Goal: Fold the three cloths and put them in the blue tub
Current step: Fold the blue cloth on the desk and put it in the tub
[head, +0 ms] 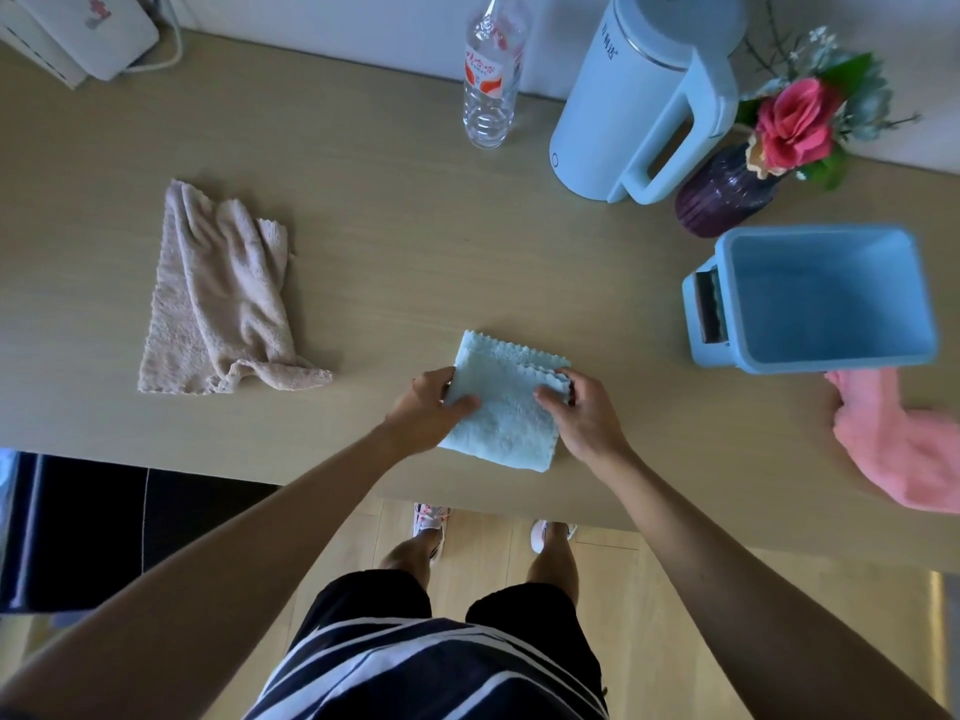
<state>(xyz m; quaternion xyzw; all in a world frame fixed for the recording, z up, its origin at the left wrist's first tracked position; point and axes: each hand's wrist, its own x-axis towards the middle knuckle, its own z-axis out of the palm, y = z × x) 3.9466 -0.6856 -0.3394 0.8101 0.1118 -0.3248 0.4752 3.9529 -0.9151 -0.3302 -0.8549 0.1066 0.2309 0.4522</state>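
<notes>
At table edge (311, 449): both hands pinch folded light-blue cloth (506, 407).

Fluffy terry cloth (506, 407) — matt wood-grain table (389, 241), smooth plastic tub (821, 304).

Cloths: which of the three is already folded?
The light blue cloth, a neat small square between the left hand and right hand. The beige cloth lies rumpled far left; the pink cloth is bunched beside the blue tub.

Left hand (427, 407), right hand (582, 405) pinching (thumbs on top), arms extended.
</notes>
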